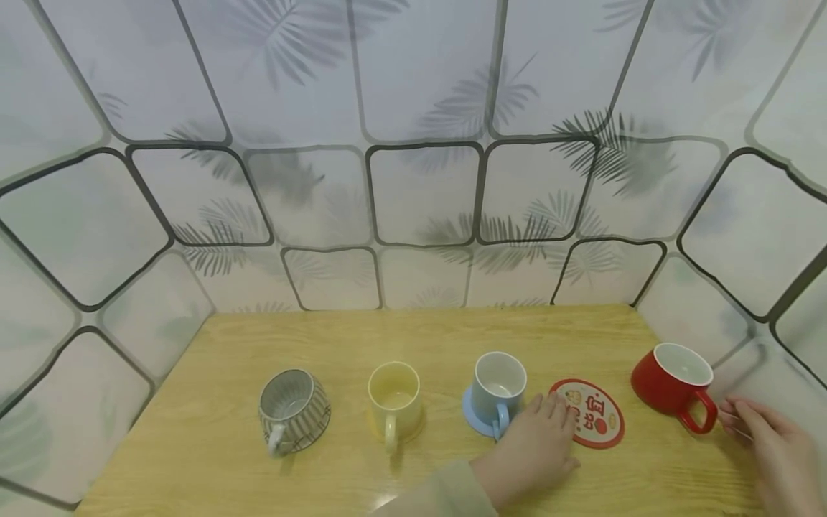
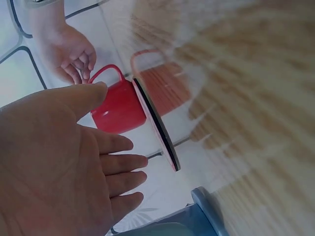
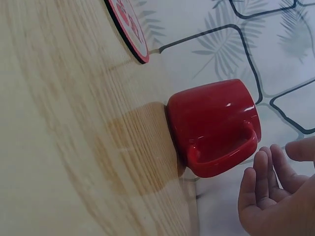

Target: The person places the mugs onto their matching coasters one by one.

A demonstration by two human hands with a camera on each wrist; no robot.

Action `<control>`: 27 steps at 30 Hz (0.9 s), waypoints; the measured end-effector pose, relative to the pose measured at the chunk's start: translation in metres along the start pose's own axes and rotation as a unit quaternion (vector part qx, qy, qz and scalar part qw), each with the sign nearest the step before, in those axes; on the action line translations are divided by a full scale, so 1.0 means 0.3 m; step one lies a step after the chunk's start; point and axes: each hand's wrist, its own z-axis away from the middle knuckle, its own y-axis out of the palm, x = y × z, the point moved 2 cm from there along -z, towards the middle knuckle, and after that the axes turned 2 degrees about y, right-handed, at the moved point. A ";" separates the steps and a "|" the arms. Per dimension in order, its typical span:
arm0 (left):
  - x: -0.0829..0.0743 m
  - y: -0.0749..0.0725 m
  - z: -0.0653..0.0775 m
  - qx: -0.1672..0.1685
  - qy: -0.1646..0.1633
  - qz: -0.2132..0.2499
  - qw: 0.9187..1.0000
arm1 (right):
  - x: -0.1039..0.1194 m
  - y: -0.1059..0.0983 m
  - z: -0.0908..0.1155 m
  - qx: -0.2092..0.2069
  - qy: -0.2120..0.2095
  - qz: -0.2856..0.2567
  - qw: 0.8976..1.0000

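Note:
A red mug [image 1: 668, 380] with a white inside stands upright on the table at the right, its handle towards me. My right hand [image 1: 775, 438] is just beside that handle, fingers loosely bent and holding nothing; in the right wrist view a small gap shows between fingertips and mug [image 3: 214, 128]. A round red-rimmed coaster [image 1: 597, 416] with printed characters lies left of the mug. Over the coaster's left edge, in the head view, is my left hand [image 1: 533, 441]. Its fingers [image 2: 123, 162] are extended and hold nothing; whether they touch the coaster, I cannot tell.
Left of my left hand, a light blue mug [image 1: 497, 384] stands on a blue coaster [image 1: 474, 420]. Farther left are a yellow mug [image 1: 394, 402] on a yellow coaster and a grey striped cup [image 1: 293, 409]. Patterned curtain walls [image 1: 426, 194] border the wooden table [image 1: 323, 488].

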 end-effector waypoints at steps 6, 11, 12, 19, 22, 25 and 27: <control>-0.001 0.016 -0.024 0.024 -0.026 0.004 0.999 | 0.012 0.007 -0.012 0.024 -0.004 -0.016 1.000; -0.003 0.024 -0.043 0.047 -0.040 0.013 0.998 | 0.009 0.005 -0.019 0.041 -0.007 -0.027 0.999; -0.002 0.024 -0.045 0.049 -0.042 0.015 0.998 | 0.007 0.004 -0.021 0.044 -0.008 -0.031 0.998; 0.001 0.027 -0.063 0.057 -0.053 0.021 0.997 | -0.007 0.000 -0.045 0.018 0.003 -0.004 1.000; 0.002 0.030 -0.071 0.059 -0.058 0.022 0.996 | -0.008 0.000 -0.053 0.004 0.014 0.012 1.000; 0.003 0.030 -0.079 0.061 -0.062 0.026 0.996 | -0.011 -0.002 -0.058 0.010 0.014 0.016 1.000; 0.004 0.029 -0.085 0.065 -0.067 0.028 0.995 | -0.013 -0.001 -0.066 0.004 0.020 0.026 0.999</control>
